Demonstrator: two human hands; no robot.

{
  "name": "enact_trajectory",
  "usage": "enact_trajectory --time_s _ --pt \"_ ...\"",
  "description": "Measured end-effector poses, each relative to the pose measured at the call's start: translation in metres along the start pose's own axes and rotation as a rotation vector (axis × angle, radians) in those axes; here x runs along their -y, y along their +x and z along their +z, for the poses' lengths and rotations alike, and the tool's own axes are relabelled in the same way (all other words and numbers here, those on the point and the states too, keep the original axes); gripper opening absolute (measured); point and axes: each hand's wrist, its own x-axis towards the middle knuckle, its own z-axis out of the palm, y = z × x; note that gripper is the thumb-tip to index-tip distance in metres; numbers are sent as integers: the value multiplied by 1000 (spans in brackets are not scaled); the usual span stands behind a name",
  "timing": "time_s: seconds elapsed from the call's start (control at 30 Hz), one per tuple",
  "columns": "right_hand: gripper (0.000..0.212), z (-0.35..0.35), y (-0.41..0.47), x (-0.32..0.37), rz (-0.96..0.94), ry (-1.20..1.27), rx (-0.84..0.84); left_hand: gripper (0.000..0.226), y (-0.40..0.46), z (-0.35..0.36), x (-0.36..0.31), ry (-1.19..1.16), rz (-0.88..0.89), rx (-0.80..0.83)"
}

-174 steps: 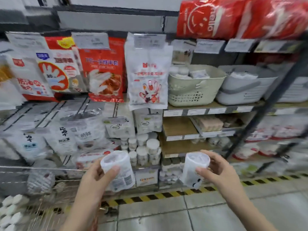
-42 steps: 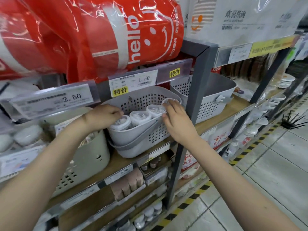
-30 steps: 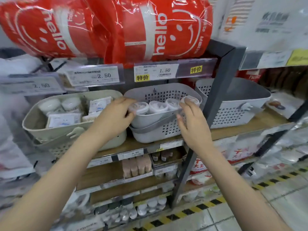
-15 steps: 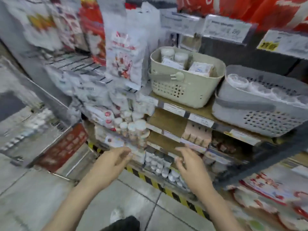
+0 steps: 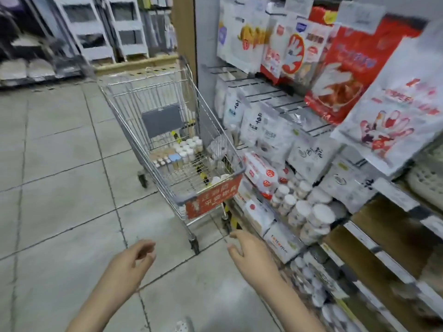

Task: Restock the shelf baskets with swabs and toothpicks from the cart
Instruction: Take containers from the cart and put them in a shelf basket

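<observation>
A metal shopping cart [image 5: 134, 111] with a red sign on its near end stands on the tiled floor beside the shelf unit. Several small white-capped tubs of swabs and toothpicks [image 5: 185, 149] lie in its bottom. My left hand [image 5: 133, 261] hangs low in front of me with loosely curled fingers and holds nothing. My right hand [image 5: 251, 251] reaches forward, fingers relaxed and empty, a short way below the cart's near end. A beige perforated basket [image 5: 429, 185] shows only at the right edge.
Hanging bags of gloves [image 5: 350, 73] and white packets [image 5: 268, 130] fill the shelf unit on the right. Stacked white-lidded jars [image 5: 309, 214] and boxes [image 5: 280, 238] sit on its low shelves. Grey tiled floor [image 5: 60, 188] spreads to the left. Another rack [image 5: 96, 32] stands far back.
My view has swung left from the shelf baskets to the cart. Both hands let go of the tubs in the grey basket, dropped low and are now empty.
</observation>
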Motion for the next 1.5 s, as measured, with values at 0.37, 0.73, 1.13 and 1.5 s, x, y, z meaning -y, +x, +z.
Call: enact_trajectory --time_s 0.37,0.73,1.13,1.5 --pt "32 23 136 57 -37 31 79 26 127 -82 32 21 -38 -107" --pt "23 0 287 -2 193 25 62 38 326 -32 -39 99 113 171" --pt "28 32 418 -43 321 -72 138 42 485 10 -14 252 79 576" --pt "49 92 512 -96 372 -351 454 49 590 97 18 350 43 797"
